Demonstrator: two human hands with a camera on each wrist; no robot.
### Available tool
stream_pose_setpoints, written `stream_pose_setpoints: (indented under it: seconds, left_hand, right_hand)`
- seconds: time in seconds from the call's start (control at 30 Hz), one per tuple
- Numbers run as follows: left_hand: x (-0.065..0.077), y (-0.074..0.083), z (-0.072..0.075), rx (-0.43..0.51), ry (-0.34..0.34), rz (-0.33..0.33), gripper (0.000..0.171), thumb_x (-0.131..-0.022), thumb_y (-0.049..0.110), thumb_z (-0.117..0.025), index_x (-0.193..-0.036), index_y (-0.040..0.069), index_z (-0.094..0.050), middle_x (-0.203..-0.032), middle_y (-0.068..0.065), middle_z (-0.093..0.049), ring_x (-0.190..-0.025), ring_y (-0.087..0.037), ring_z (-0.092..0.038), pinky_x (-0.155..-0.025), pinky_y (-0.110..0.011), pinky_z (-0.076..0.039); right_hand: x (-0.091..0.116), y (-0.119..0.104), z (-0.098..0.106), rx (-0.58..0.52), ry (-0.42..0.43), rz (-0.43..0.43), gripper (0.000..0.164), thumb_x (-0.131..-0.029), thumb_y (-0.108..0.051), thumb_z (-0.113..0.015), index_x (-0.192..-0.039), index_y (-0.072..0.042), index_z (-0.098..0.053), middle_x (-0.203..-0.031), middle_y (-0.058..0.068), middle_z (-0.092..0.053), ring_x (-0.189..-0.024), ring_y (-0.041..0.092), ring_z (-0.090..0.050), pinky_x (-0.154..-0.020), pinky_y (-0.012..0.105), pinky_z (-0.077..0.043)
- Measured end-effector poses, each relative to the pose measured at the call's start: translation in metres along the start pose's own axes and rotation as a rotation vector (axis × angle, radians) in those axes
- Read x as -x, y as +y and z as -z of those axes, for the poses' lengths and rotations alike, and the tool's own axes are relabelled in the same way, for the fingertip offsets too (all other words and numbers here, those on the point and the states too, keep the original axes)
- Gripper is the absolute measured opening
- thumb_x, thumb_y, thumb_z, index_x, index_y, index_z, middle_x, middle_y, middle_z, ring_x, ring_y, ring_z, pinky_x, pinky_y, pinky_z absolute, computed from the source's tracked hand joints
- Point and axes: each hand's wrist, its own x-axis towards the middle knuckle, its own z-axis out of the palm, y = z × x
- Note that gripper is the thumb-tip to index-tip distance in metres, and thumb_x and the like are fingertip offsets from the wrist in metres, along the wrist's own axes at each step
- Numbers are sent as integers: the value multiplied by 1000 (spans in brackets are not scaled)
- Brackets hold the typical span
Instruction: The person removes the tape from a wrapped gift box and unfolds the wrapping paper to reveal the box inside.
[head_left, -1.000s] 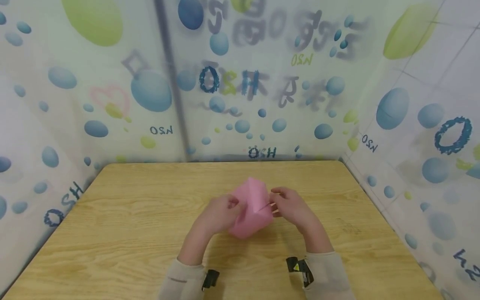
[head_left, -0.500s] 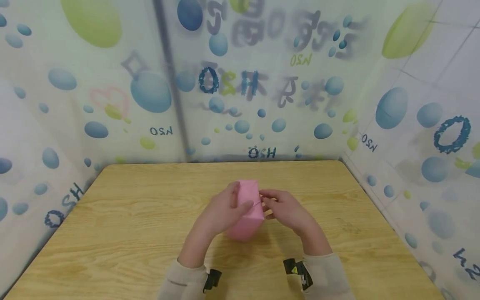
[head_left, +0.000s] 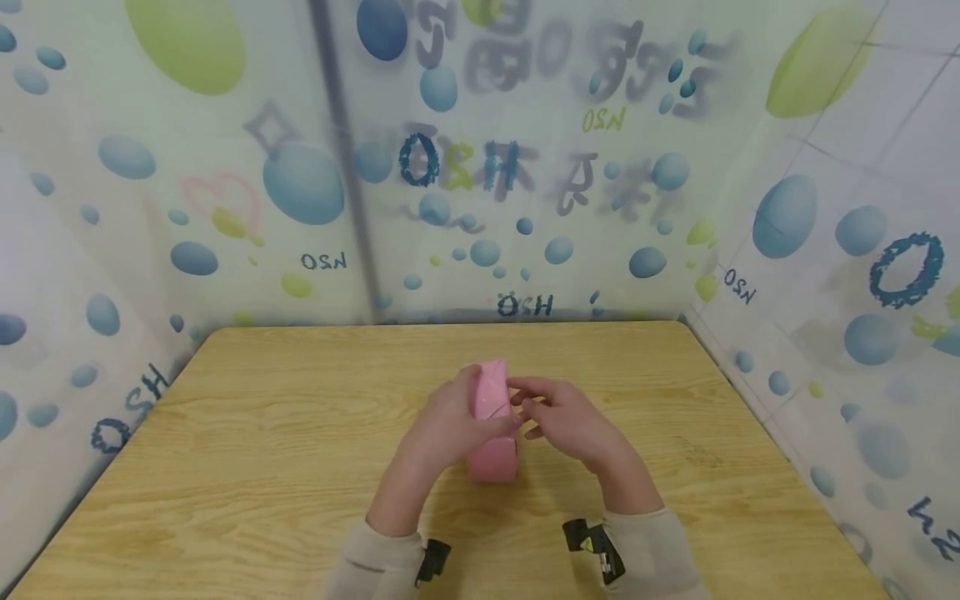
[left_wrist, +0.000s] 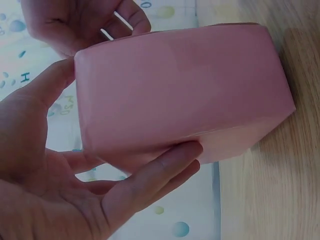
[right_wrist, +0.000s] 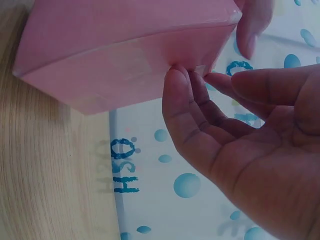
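A box wrapped in pink paper (head_left: 492, 460) stands on end at the middle of the table. My left hand (head_left: 450, 421) grips its upper part, thumb across the near edge and fingers along the left side, as the left wrist view shows. On the other side my right hand (head_left: 562, 421) has its fingertips against the paper near the top. Its thumb stays off the box in the right wrist view. Small shiny patches like clear tape (right_wrist: 200, 70) show on that side, one right by those fingertips.
The wood-grain table (head_left: 285, 433) extends to both sides of the box. Behind it and along its sides hang light curtains (head_left: 480, 242) printed with blue and green dots and lettering. Dark camera mounts (head_left: 596, 546) sit at both wrists.
The pink box has turned from a slanted pose to upright and narrow, and shifted slightly left. My left thumb has moved across its near edge; the right hand has followed leftward.
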Motion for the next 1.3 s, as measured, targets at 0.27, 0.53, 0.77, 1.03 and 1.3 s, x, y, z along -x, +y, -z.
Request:
stream_pose_setpoints:
  seconds: [0.27,0.53,0.77,1.03,1.3]
  left_hand:
    - [1,1,-1,37,25,45,96,-84,39,-89,-158,2,-41,-140,-19,-65,-112,-30,-67,-94,-50,-61]
    - [1,-3,-1,83,30,108,92,-88,39,-85,-161,6,-39,-146,-21,-57,-117,-33,-64,-94,-53,-62]
    - [5,-8,11,-11,46,99,83,-88,41,-81,-155,4,-50,-148,-26,-48,-112,-33,-64,-91,-50,-62]
    - [11,-12,35,-104,26,132,63,-93,26,-78,-147,-1,-58,-134,-19,-71,-111,-30,-69,-97,-50,-61]
    - [15,-23,37,0,-17,148,68,-94,17,-74,-156,4,-50,-150,-21,-62,-133,-36,-64,-105,-55,-57]
  right_hand:
    - [1,-2,-4,16,12,-21,46,-108,-5,-49,-149,-20,-63,-134,12,-65,-107,26,-68,-91,38,-63]
    - [-2,7,-7,58,-1,-21,45,-108,-15,-56,-151,-27,-60,-145,12,-63,-118,29,-67,-100,51,-60]
    - [-6,25,-15,188,-37,-42,51,-109,-20,-56,-159,-21,-50,-161,14,-53,-147,43,-50,-113,65,-48]
    - [-9,34,-22,92,-110,-89,68,-104,-29,-65,-166,-20,-38,-158,25,-50,-125,35,-65,-102,55,-57]
    - [-10,32,-23,130,-92,-94,69,-103,-33,-68,-164,-21,-41,-144,16,-61,-112,26,-65,-93,46,-58]
